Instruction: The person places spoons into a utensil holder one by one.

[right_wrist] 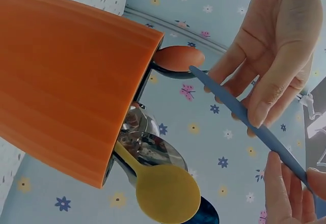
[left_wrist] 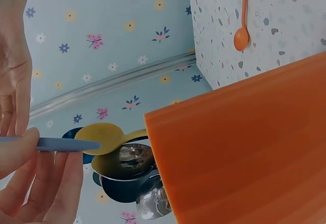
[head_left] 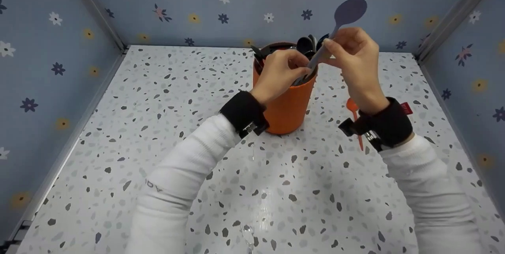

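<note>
A blue-grey spoon (head_left: 350, 11) is held slanted above the right side of an orange utensil holder (head_left: 286, 108), bowl end up. My left hand (head_left: 280, 72) pinches the handle low down, over the holder's rim. Higher up, just below the bowl, my right hand (head_left: 357, 58) grips the same handle between thumb and fingers. The handle's tapered tip (left_wrist: 89, 145) points down past the left fingers in the left wrist view. Out of the holder stick several utensils, among them a yellow spoon (right_wrist: 168, 193), a red-orange spoon (right_wrist: 178, 58) and dark and metal ones.
A small orange spoon (head_left: 352, 105) lies on the speckled table (head_left: 169, 88), right of the holder and partly behind the right wrist's strap. Flower-patterned panels (head_left: 244, 5) close off the back and both sides.
</note>
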Tool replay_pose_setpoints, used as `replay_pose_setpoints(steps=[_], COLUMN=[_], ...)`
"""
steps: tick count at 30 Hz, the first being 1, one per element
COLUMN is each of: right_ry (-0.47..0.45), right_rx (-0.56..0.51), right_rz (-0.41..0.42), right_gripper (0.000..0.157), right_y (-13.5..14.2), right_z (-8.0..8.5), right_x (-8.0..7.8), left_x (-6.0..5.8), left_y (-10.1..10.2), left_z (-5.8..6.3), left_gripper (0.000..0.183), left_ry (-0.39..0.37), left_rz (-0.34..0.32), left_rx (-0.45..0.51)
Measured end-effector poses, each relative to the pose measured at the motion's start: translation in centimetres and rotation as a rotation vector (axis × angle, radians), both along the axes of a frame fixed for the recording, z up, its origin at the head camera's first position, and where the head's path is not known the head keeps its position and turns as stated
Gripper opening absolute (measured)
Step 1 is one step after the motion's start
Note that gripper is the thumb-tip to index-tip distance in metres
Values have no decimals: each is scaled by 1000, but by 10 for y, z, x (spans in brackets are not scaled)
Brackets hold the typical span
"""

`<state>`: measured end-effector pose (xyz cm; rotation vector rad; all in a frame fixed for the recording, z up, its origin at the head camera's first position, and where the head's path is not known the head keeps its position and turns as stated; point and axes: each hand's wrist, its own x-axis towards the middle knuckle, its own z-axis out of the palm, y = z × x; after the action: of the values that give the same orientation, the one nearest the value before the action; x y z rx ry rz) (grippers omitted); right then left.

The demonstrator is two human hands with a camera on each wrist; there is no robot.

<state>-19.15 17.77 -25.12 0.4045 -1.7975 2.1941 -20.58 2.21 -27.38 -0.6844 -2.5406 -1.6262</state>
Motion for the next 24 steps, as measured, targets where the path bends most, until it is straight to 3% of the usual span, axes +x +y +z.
replay_pose_setpoints(steps=[11,20,24], right_ry=[39,51,45], right_rx=[-4,69,75], right_rz=[-26,-43,-35], right_gripper=[14,14,14], right_y=[0,2,4], right_z=[-12,-24,-28], right_x=[-12,-17,-19], left_x=[-15,-19,-19], left_y=[3,6,6], left_z=[-12,-17,-19], left_gripper=[14,14,15], left_ry=[-13,-69,-55], left_rz=[21,57,60], left_rx=[9,-3,-11])
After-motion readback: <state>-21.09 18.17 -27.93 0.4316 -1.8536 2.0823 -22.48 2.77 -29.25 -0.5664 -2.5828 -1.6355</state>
